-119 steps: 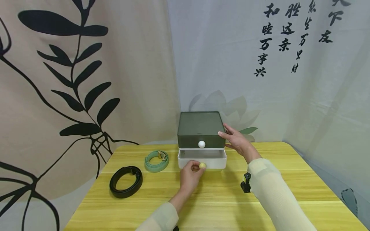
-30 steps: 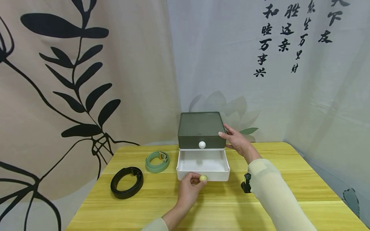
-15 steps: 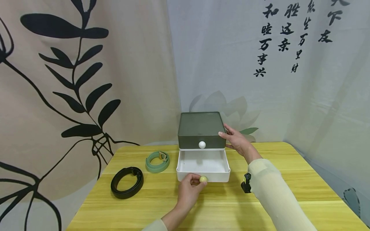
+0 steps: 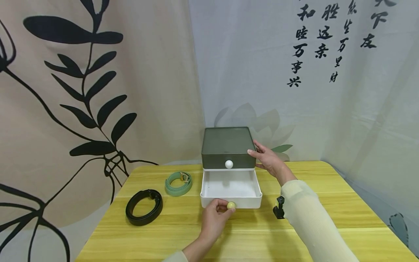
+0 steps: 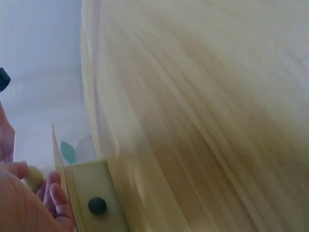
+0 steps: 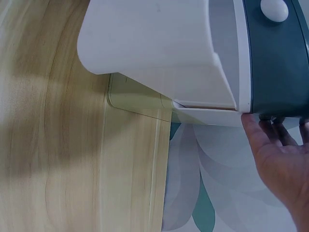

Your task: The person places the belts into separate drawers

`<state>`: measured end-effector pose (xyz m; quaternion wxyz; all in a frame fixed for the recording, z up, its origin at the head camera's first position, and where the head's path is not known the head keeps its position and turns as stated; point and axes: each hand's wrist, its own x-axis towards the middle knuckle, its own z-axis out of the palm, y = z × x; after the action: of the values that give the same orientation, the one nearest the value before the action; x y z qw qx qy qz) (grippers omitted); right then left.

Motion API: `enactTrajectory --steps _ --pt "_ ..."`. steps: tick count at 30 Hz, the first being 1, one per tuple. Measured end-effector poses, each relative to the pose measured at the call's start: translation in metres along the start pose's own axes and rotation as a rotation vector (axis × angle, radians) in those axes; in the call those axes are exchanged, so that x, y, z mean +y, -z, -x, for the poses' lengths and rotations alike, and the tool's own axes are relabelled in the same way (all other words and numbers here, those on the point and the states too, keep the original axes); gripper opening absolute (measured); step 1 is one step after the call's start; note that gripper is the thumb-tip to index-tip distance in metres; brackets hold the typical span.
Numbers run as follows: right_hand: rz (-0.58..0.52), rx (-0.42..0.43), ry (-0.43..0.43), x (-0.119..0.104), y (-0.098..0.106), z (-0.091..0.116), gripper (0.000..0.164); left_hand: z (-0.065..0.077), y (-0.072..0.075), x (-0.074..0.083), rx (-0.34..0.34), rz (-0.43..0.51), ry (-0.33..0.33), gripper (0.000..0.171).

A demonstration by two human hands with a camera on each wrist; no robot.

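Observation:
A small drawer organizer (image 4: 227, 142) with a dark green top stands toward the back of the table. Its white drawer (image 4: 247, 202) is pulled far out, and no contents show inside. My left hand (image 4: 212, 222) pinches this drawer's pale yellow round knob (image 4: 231, 205) between thumb and fingers. My right hand (image 4: 270, 162) rests on the organizer's right side, thumb at the front corner and fingers extended along the side wall. The green top drawer, with a white knob (image 4: 229, 164), is closed. Below, a pale yellowish drawer front with a dark knob (image 5: 97, 206) shows in the left wrist view.
Left of the organizer lies a coiled green belt (image 4: 178, 183) with a gold-coloured buckle. Nearer the front left is a coiled black belt (image 4: 144, 207). All stand on a wood-grain table (image 4: 255, 240), with a printed curtain (image 4: 157, 72) behind it.
Over the past seconds the left hand has drawn the white drawer toward me, now only slightly further than half a second ago. The right hand has stayed on the organizer's side.

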<state>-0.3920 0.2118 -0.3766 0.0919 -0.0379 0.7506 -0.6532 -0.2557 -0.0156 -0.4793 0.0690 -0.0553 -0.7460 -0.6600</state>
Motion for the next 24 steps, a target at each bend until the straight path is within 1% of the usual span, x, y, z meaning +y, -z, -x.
enactTrajectory --steps 3,9,16,20,24 --pt "0.004 0.006 -0.003 0.0004 0.0002 -0.0004 0.080 0.0014 0.0001 0.0005 -0.013 0.015 0.021 0.023" --pt "0.013 0.011 -0.010 0.0009 0.0004 -0.0006 0.080 0.0019 0.0002 -0.0002 -0.015 0.010 0.027 0.023" --pt "0.001 0.014 -0.012 0.0007 -0.0003 -0.0002 0.080 0.0035 0.0017 -0.0003 -0.016 0.016 -0.008 0.021" --pt "-0.005 0.014 -0.012 0.0006 -0.0008 -0.0007 0.078 0.0050 0.0032 -0.0004 -0.010 -0.002 -0.022 0.020" --pt "-0.001 0.012 -0.013 0.0005 -0.0001 -0.0004 0.078 0.0055 0.0068 0.0006 0.000 -0.024 -0.021 0.019"
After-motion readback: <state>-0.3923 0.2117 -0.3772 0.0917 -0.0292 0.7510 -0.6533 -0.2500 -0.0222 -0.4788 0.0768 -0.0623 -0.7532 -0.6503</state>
